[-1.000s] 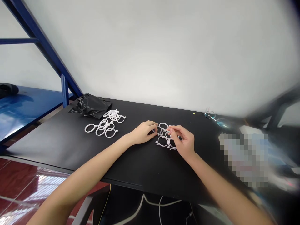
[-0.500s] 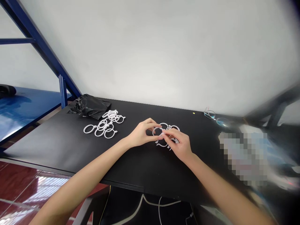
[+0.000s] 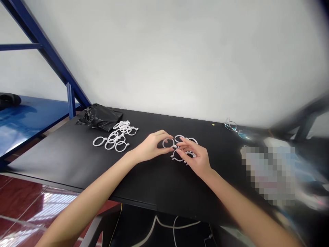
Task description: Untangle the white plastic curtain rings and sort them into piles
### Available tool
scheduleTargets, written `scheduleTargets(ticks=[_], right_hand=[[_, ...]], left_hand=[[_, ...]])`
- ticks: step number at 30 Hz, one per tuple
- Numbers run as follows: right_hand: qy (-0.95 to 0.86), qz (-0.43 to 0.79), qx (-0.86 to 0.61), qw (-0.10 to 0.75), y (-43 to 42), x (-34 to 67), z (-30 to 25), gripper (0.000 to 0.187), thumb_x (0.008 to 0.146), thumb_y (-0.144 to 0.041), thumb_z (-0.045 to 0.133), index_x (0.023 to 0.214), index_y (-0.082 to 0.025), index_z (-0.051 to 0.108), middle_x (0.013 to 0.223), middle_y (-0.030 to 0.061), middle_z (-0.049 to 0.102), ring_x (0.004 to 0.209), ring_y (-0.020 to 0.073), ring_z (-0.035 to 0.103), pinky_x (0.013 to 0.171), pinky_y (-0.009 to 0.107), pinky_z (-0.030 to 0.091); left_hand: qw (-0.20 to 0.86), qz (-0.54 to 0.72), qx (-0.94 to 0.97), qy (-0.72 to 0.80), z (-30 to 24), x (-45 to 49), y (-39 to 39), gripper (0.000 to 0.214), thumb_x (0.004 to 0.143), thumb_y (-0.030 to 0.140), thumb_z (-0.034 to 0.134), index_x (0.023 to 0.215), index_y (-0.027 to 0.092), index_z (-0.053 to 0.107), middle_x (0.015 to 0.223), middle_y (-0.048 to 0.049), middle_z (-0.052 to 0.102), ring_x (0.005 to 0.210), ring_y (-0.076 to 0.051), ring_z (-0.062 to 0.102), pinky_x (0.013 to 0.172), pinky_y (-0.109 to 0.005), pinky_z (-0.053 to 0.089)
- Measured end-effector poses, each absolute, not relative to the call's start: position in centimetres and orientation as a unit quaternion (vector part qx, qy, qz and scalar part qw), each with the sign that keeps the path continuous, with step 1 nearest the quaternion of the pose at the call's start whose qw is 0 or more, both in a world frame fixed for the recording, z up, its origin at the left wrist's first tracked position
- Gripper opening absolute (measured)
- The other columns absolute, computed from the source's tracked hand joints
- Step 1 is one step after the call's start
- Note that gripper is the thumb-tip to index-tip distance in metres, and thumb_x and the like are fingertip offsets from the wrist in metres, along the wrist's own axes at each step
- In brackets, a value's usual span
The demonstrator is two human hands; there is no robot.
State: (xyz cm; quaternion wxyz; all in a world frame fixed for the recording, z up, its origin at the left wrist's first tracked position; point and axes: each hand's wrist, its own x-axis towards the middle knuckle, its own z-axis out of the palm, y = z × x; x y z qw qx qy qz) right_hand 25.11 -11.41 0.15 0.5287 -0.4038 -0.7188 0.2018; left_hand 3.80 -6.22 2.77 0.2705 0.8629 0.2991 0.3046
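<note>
White ring (image 3: 163,144) pinched by left hand (image 3: 152,145) over the tabletop (image 3: 144,181); its knobbed end (image 3: 175,146) points right, toward the right hand (image 3: 197,154), thumb and fingers parted (whether they touch the knob, cannot tell).

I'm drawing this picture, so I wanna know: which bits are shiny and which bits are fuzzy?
Head view, left side: bright glare on the red floor tiles and a pale shine on the blue table; head view, far right: smeared and fuzzy, with square blocks hiding one patch; head view, nearer the middle: the piled white rings look clearer.
</note>
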Motion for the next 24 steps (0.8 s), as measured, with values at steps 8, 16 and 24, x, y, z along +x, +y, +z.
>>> scheduleTargets(ticks=[8, 16, 24], right_hand=[[-0.693, 0.196, -0.418, 0.554, -11.6, 25.1, 0.4, 0.022, 0.086, -0.022, 0.066, 0.107, -0.023, 0.067, 0.089, 0.0046, 0.073, 0.072, 0.0170, 0.069, 0.060, 0.030, 0.061], [-0.703, 0.173, -0.424, 0.544, -11.7, 24.8, 0.1, 0.015, 0.088, -0.021, 0.064, 0.102, -0.022, 0.067, 0.087, 0.0038, 0.074, 0.072, 0.0168, 0.071, 0.060, 0.029, 0.060], [-0.691, 0.173, -0.437, 0.549, -11.6, 24.8, -0.1, 0.012, 0.088, -0.022, 0.063, 0.099, -0.022, 0.069, 0.087, 0.0039, 0.074, 0.069, 0.0167, 0.071, 0.060, 0.029, 0.059]], left_hand=[[0.009, 0.336, 0.785, 0.520, 3.5, -6.6, -5.5, 0.033, 0.086, 0.038, 0.058, 0.112, 0.019, 0.063, 0.112, -0.0085, 0.068, 0.104, -0.026, 0.063, 0.096, -0.043, 0.047], [0.020, 0.272, 0.743, 0.612, 0.6, -11.8, -5.7, 0.042, 0.082, 0.047, 0.058, 0.110, 0.016, 0.064, 0.114, -0.0130, 0.070, 0.105, -0.032, 0.064, 0.093, -0.044, 0.049], [0.131, 0.294, 0.859, 0.397, 3.3, -0.3, -6.9, 0.030, 0.089, 0.036, 0.059, 0.114, 0.021, 0.061, 0.118, -0.0078, 0.065, 0.112, -0.024, 0.059, 0.101, -0.039, 0.045]])
